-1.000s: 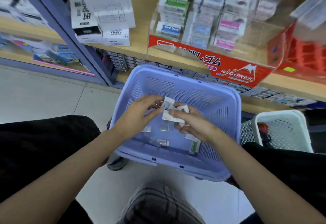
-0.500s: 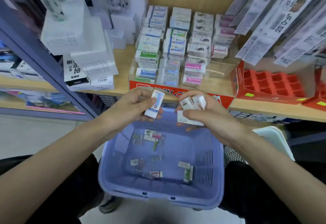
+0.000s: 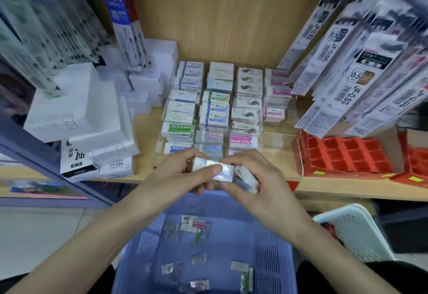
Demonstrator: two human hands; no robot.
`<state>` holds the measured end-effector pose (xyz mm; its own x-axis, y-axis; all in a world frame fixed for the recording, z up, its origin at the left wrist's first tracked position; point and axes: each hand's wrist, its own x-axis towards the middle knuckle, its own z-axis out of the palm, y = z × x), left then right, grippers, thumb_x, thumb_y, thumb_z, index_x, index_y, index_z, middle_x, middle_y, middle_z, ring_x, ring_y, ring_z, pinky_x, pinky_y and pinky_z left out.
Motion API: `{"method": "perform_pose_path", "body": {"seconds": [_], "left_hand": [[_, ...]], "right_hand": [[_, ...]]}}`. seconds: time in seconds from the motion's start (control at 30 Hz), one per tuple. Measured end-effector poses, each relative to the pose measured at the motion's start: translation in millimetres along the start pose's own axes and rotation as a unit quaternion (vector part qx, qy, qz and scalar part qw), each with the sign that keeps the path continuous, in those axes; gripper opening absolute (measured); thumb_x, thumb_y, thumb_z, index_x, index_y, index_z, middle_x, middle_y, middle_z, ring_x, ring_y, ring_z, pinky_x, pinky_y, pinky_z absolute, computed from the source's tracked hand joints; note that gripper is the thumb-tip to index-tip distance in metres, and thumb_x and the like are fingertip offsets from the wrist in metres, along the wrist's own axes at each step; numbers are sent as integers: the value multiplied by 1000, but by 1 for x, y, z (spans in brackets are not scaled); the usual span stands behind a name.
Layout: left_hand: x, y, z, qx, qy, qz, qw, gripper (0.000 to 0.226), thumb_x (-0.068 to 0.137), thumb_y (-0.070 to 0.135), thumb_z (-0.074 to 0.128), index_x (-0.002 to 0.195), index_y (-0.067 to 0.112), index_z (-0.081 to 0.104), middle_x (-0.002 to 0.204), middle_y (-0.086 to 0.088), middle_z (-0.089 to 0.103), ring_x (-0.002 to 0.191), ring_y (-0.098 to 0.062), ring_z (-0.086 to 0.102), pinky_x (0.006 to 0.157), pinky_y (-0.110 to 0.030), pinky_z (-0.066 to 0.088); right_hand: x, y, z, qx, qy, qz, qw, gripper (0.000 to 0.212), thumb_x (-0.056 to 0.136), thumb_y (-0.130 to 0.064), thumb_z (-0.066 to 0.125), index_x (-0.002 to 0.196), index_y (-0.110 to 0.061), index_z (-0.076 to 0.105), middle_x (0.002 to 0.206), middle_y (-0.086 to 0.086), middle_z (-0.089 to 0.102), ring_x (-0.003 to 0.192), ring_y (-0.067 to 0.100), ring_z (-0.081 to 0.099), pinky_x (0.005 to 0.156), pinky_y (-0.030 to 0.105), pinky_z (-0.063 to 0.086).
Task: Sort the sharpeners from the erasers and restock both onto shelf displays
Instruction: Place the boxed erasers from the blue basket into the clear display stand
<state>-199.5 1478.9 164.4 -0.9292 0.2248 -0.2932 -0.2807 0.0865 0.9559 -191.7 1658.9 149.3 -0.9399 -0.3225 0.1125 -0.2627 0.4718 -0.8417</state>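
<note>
Holding one eraser [image 3: 221, 170] in front of the shelf [image 3: 324, 186], above the far rim of the blue basket [image 3: 148, 242]: the film wrap is shiny and glare washes out the print. The left hand [image 3: 180, 175] grasps its left part with the thumb laid across the top; that end is hidden under the fingers. The right hand [image 3: 257, 187] pinches the right end with its fingertips. The same hand clasps spare packets [image 3: 248, 179] against the palm; they are blurred, their count is unclear, and eraser or sharpener cannot be told. On the basket floor lie loose packs [image 3: 196, 224], small and smeared, kind not legible; the near ones are cut off by the frame edge. On the shelf beyond the hands stands the display [image 3: 215, 108]: four columns of boxed erasers, with "Hard Eraser" readable on a few near boxes, far rows soft, and the nearest row partly covered by the hands. Left of it are white boxes [image 3: 76, 108], one marked "REFILL" upside down. Right of it is a red tray [image 3: 347, 155] of cells, its far side screened by hanging refill packs [image 3: 342, 67]. A white basket [image 3: 354, 231] at near right is part hidden by the right forearm, its contents not clear.
</note>
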Motion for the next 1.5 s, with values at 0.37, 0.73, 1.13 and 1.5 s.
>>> {"method": "perform_pose_path", "body": {"seconds": [0.37,0.73,1.13,1.5], "left_hand": [[21,5,-5,60,12,119,991,35,62,23,72,95,19,62,89,3,74,82,-9,68,78,-19,53],[52,9,-44,378,191,143,895,55,82,25,71,131,17,47,126,0,43,117,-15,44,90,-17,32],[63,-3,-62,410,188,120,884,58,82,30,70,133,16,46,136,-5,37,129,-20,35,96,-12,19],[59,0,-65,416,184,100,885,53,86,18,67,134,16,44,137,-4,38,123,-21,42,79,-4,21]], "right_hand": [[10,9,-18,-45,84,-17,995,26,79,-30,66,105,-26,62,102,-16,55,96,-5,53,78,7,39],[79,25,-39,-166,135,70,974,27,84,-28,69,110,-22,62,111,-8,48,96,11,53,81,35,47],[175,12,-34,-364,-17,73,928,27,88,-37,63,114,-32,56,125,2,37,83,23,56,69,28,37],[153,3,-36,-322,19,81,943,48,88,-35,63,132,-26,46,132,4,37,95,23,55,80,32,45]]}}
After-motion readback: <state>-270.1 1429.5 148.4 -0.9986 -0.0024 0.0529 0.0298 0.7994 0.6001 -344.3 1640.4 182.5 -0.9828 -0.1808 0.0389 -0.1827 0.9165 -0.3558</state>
